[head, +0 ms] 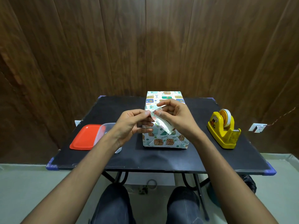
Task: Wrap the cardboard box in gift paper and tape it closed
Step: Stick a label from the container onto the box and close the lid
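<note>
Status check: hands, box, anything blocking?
Left hand and right hand both pinch a tape strip above the wrapped box. Tape not yet stuck down. Nothing in the way.

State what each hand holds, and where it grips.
Both hands pinch a strip of clear tape: left hand at its upper end, right hand along its upper edge.

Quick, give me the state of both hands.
Left hand: pinching the upper end of the tape strip.
Right hand: pinching the same tape strip.
</note>
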